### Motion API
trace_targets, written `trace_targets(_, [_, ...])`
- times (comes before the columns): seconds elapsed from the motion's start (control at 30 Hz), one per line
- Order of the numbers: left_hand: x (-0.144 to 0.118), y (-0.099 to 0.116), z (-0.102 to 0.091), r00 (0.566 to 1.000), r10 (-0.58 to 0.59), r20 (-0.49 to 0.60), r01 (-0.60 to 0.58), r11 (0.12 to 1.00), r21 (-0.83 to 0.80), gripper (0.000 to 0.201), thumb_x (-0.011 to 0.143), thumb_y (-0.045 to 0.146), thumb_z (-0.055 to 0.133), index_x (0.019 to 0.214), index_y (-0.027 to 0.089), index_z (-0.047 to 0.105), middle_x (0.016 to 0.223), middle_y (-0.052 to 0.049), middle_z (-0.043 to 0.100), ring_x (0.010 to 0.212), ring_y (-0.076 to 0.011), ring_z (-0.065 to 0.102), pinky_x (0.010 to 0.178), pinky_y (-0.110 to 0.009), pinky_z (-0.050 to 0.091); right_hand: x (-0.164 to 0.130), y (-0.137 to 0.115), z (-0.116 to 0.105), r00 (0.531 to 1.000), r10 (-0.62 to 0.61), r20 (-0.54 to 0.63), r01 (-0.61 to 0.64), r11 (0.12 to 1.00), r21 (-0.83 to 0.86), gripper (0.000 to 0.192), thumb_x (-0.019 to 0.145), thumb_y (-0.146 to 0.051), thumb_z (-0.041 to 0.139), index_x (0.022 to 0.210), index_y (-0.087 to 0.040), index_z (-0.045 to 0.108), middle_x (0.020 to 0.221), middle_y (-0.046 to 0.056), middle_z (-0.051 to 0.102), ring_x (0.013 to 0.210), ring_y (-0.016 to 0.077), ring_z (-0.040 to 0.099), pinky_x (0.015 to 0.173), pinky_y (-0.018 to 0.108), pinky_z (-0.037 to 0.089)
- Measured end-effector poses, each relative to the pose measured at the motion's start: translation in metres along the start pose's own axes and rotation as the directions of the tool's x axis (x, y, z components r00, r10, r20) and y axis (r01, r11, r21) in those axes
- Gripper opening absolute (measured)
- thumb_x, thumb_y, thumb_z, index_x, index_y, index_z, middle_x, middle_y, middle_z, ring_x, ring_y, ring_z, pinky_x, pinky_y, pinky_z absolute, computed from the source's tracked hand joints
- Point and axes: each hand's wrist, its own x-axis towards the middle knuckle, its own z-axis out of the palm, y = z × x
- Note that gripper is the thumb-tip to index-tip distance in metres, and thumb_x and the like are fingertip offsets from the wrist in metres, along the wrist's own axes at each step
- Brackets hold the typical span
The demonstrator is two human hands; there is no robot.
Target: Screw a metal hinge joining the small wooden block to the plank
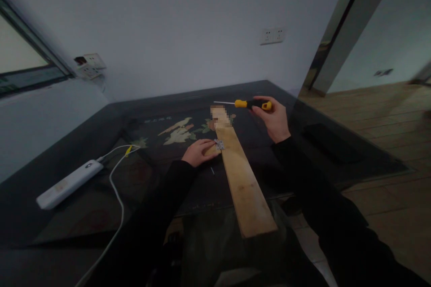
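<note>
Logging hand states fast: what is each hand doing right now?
Left hand: flat, fingers on the hinge at the wooden plank.
Right hand: closed around the screwdriver, raised.

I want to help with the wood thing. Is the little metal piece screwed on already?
Placed: a small metal hinge lies on the wooden plank, the left hand pressing beside it. In hand: the right hand holds a yellow screwdriver up, away from it. Left: driving; a loose screw lies on the table.
</note>
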Motion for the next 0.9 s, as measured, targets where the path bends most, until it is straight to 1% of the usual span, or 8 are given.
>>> trace_targets(0.03, [0.000, 0.000, 0.000, 1.000, 0.001, 0.000, -0.001, 1.000, 0.003, 0.049, 0.081, 0.051, 0.059, 0.123, 0.024, 0.060, 0.126, -0.007, 0.059, 0.114, -0.0231, 0.056, 0.100, -0.042, 0.045, 0.002, -0.002, 0.007, 0.999, 0.033, -0.009, -0.032, 0.985, 0.168, 0.032, 0.073, -0.034, 0.069, 0.101, -0.021, 0.061, 0.095, 0.003, 0.064, 0.085, 0.0167, 0.064, 0.082, 0.040, 0.055])
trace_targets(0.1, [0.000, 0.001, -0.001, 1.000, -0.003, 0.003, 0.003, 1.000, 0.009, 0.049, 0.081, 0.050, 0.059, 0.123, 0.023, 0.060, 0.126, -0.008, 0.059, 0.115, -0.0230, 0.055, 0.100, -0.041, 0.044, 0.002, -0.003, 0.019, 0.994, 0.107, -0.014, -0.091, 0.900, 0.427, 0.032, 0.072, -0.035, 0.069, 0.100, -0.023, 0.058, 0.096, 0.001, 0.064, 0.084, 0.0150, 0.066, 0.085, 0.040, 0.056])
trace_targets(0.13, [0.000, 0.001, -0.001, 1.000, -0.005, 0.007, 0.005, 1.000, 0.012, 0.049, 0.081, 0.050, 0.060, 0.123, 0.023, 0.060, 0.126, -0.008, 0.059, 0.115, -0.0229, 0.055, 0.100, -0.041, 0.044, 0.000, -0.001, 0.023, 0.990, 0.141, -0.017, -0.113, 0.855, 0.506, 0.033, 0.073, -0.037, 0.068, 0.100, -0.023, 0.056, 0.096, 0.001, 0.064, 0.084, 0.0147, 0.066, 0.086, 0.040, 0.056])
trace_targets(0.2, [0.000, 0.003, -0.002, 1.000, -0.009, 0.011, 0.009, 1.000, 0.014, 0.049, 0.081, 0.050, 0.060, 0.122, 0.022, 0.060, 0.126, -0.008, 0.059, 0.115, -0.0228, 0.055, 0.100, -0.041, 0.044, -0.003, 0.006, 0.028, 0.981, 0.193, -0.030, -0.140, 0.802, 0.581, 0.035, 0.074, -0.040, 0.067, 0.102, -0.023, 0.053, 0.095, 0.001, 0.065, 0.083, 0.0151, 0.067, 0.085, 0.040, 0.057])
trace_targets(0.4, [0.001, 0.006, -0.002, 1.000, -0.006, -0.005, 0.006, 1.000, 0.003, 0.049, 0.080, 0.051, 0.060, 0.119, 0.021, 0.062, 0.123, -0.009, 0.061, 0.111, -0.0231, 0.058, 0.099, -0.041, 0.046, -0.007, 0.019, 0.021, 0.971, 0.235, -0.036, -0.179, 0.823, 0.539, 0.034, 0.079, -0.048, 0.057, 0.099, -0.023, 0.045, 0.087, 0.001, 0.064, 0.087, 0.0190, 0.069, 0.074, 0.039, 0.059])
trace_targets(0.57, [0.001, 0.005, -0.002, 0.999, -0.033, -0.012, 0.033, 0.999, -0.004, 0.051, 0.079, 0.053, 0.061, 0.119, 0.021, 0.063, 0.124, -0.008, 0.061, 0.112, -0.0235, 0.057, 0.100, -0.041, 0.045, -0.010, 0.013, 0.020, 0.984, 0.179, 0.009, -0.161, 0.863, 0.479, 0.037, 0.081, -0.052, 0.054, 0.101, -0.024, 0.039, 0.088, 0.002, 0.065, 0.090, 0.0201, 0.069, 0.071, 0.036, 0.058])
trace_targets(0.77, [0.001, 0.004, -0.002, 1.000, -0.029, 0.003, 0.029, 1.000, -0.004, 0.050, 0.079, 0.052, 0.061, 0.120, 0.023, 0.062, 0.125, -0.008, 0.060, 0.114, -0.0236, 0.057, 0.100, -0.041, 0.045, -0.018, 0.006, 0.026, 0.987, 0.148, 0.064, -0.162, 0.896, 0.415, 0.044, 0.079, -0.056, 0.054, 0.104, -0.024, 0.037, 0.092, 0.004, 0.063, 0.078, 0.0181, 0.069, 0.068, 0.035, 0.057])
trace_targets(0.9, [0.001, 0.004, -0.001, 1.000, -0.021, -0.012, 0.021, 1.000, -0.013, 0.050, 0.079, 0.052, 0.061, 0.119, 0.023, 0.062, 0.125, -0.008, 0.060, 0.113, -0.0233, 0.057, 0.100, -0.041, 0.045, -0.021, 0.005, 0.028, 0.987, 0.137, 0.079, -0.156, 0.921, 0.356, 0.043, 0.081, -0.057, 0.051, 0.105, -0.025, 0.036, 0.096, 0.005, 0.063, 0.083, 0.0187, 0.068, 0.067, 0.034, 0.056])
